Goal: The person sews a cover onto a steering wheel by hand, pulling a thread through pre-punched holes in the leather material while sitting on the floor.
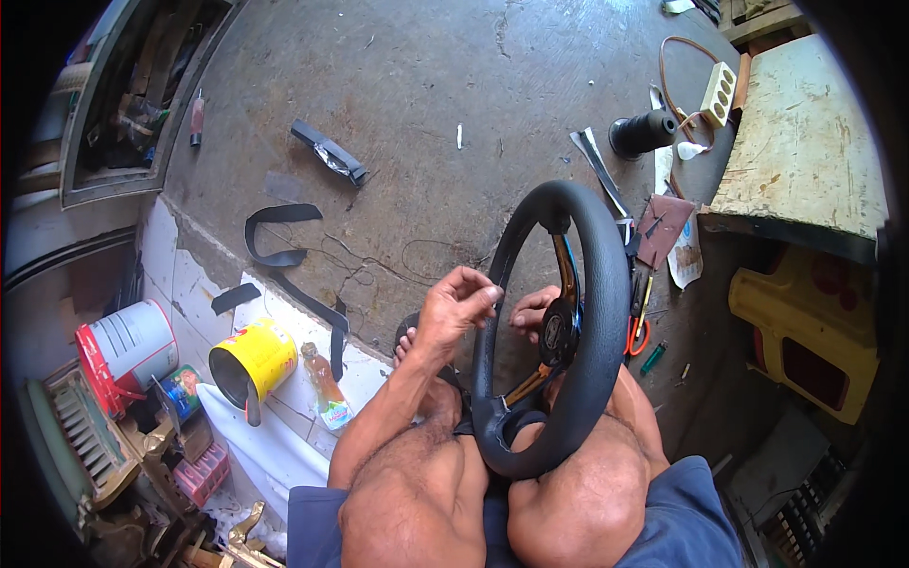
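Note:
A steering wheel [606,284] with a black leather-like rim and bronze-coloured spokes stands tilted between my knees. Thumb and forefinger of my left hand [456,310] are pinched together at the left side of the rim; whatever they grip is too small to make out. Through the wheel's opening shows my right hand [532,310], its fingers curled and drawn together beside the hub [555,328]. Part of that hand and its forearm is hidden by the wheel. Fine dark thread [355,265] lies loosely on the floor left of the wheel.
Black strips [275,213] lie at left, near a yellow can [260,355], a bottle [324,383] and a red-and-white bucket [128,350]. At right are a black thread cone [642,134], orange-handled scissors [636,336], a green lighter [653,358], a power strip [720,95] and a worn pale board [805,142].

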